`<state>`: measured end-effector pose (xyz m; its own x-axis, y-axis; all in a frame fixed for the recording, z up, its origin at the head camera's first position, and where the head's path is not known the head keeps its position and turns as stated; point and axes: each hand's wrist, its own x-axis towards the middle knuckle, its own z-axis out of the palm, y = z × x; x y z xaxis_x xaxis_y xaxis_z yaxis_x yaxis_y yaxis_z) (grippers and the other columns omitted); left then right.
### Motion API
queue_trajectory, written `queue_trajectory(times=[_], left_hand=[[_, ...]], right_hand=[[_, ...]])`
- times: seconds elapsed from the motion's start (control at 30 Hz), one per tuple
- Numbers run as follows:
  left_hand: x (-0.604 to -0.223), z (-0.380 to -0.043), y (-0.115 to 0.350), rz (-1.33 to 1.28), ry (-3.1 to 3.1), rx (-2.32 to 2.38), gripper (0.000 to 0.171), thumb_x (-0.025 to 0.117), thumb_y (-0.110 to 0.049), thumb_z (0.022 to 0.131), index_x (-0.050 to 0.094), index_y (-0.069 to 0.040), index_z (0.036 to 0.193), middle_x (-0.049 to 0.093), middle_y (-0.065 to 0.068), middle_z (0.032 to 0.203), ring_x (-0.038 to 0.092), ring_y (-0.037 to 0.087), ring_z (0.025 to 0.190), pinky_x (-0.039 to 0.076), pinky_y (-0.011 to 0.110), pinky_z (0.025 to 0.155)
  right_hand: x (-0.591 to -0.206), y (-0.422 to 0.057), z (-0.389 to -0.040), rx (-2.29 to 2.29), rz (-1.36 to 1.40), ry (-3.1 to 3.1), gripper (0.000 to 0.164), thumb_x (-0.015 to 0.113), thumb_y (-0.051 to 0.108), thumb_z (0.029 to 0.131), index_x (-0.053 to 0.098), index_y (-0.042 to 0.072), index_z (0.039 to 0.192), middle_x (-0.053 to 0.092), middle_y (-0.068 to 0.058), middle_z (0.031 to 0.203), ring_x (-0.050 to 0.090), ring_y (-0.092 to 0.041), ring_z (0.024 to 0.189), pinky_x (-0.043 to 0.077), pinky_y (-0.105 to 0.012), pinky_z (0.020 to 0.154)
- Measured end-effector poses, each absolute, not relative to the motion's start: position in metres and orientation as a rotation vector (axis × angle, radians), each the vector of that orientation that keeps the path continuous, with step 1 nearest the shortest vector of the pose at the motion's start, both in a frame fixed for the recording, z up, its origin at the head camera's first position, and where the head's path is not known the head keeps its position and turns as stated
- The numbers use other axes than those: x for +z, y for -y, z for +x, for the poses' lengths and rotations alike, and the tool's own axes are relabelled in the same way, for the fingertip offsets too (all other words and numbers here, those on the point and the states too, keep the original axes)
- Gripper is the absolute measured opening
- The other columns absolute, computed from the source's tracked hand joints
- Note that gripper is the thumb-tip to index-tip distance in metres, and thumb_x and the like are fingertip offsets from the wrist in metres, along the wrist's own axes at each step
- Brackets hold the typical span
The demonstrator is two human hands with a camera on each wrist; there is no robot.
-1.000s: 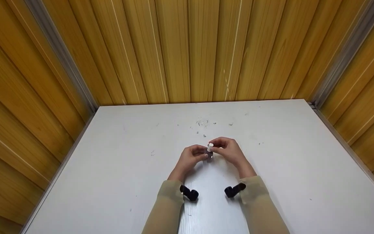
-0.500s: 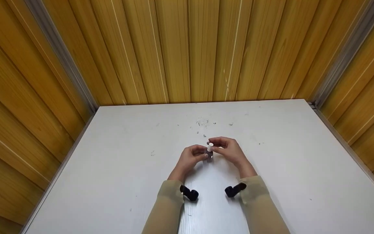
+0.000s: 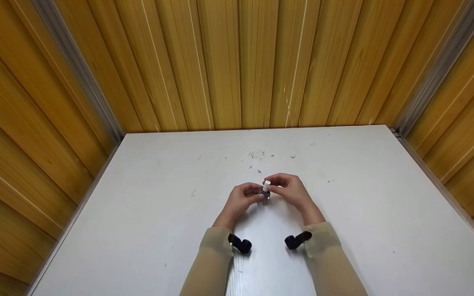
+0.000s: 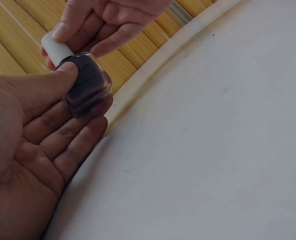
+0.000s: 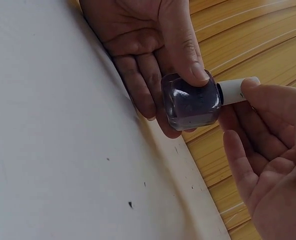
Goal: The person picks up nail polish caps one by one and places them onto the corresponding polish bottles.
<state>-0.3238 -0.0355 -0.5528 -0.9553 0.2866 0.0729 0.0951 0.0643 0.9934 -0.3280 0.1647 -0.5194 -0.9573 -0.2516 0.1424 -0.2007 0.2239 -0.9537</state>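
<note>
A small nail polish bottle (image 5: 190,105) of clear glass with dark purple polish is held between both hands, above the table. My left hand (image 3: 239,201) pinches the glass body, its thumb lying across the front and its fingers behind. The white cap (image 5: 232,92) sits at the bottle's neck, where a narrow dark band shows between cap and glass. My right hand (image 3: 293,193) pinches that cap between thumb and fingers. In the left wrist view the bottle is tilted, with pale lettering partly covered by the left thumb.
Beneath the hands lies a white table (image 3: 159,213) with scattered dark specks and scuffs. Yellow wood-patterned panels (image 3: 253,65) wall it in at the back and both sides. A black wrist camera sits on each sleeve.
Both hands and the bottle stay in nearly the same place. The right fingertips shift slightly around the white cap.
</note>
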Motion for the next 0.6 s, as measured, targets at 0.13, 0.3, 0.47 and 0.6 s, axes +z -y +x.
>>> queue_trajectory(times=[0.13, 0.3, 0.47, 0.6], left_hand=[[-0.5534, -0.3243, 0.0350, 0.390, -2.174, 2.029, 0.027, 0.074, 0.001, 0.091, 0.069, 0.006, 0.118, 0.076, 0.023, 0.114, 0.075, 0.025, 0.106, 0.060, 0.028, 0.091], [-0.5545, -0.3242, 0.0348, 0.393, -2.167, 2.037, 0.028, 0.073, 0.000, 0.092, 0.069, 0.007, 0.118, 0.075, 0.023, 0.115, 0.075, 0.027, 0.106, 0.060, 0.029, 0.092], [-0.5540, -0.3241, 0.0349, 0.388, -2.170, 2.027, 0.027, 0.073, 0.000, 0.092, 0.069, 0.006, 0.118, 0.076, 0.022, 0.114, 0.075, 0.026, 0.106, 0.060, 0.029, 0.093], [-0.5534, -0.3241, 0.0349, 0.376, -2.178, 2.022, 0.028, 0.074, -0.001, 0.091, 0.069, 0.005, 0.118, 0.076, 0.021, 0.114, 0.076, 0.026, 0.105, 0.060, 0.030, 0.093]], right_hand=[[-0.5189, -0.1634, -0.3286, -1.872, -0.400, -2.444, 0.027, 0.079, 0.009, 0.090, 0.074, -0.002, 0.114, 0.077, -0.016, 0.109, 0.069, -0.009, 0.094, 0.052, -0.017, 0.082], [-0.5187, -0.1614, -0.3285, -1.883, -0.337, -2.459, 0.026, 0.081, 0.009, 0.088, 0.073, -0.002, 0.110, 0.076, -0.007, 0.100, 0.067, -0.009, 0.088, 0.052, -0.019, 0.078], [-0.5194, -0.1626, -0.3283, -1.884, -0.367, -2.455, 0.029, 0.079, 0.011, 0.090, 0.072, -0.003, 0.114, 0.077, -0.015, 0.109, 0.068, -0.011, 0.095, 0.051, -0.017, 0.082], [-0.5191, -0.1642, -0.3279, -1.915, -0.443, -2.377, 0.033, 0.075, 0.007, 0.093, 0.069, -0.006, 0.123, 0.073, -0.022, 0.123, 0.070, -0.014, 0.108, 0.052, -0.015, 0.090]])
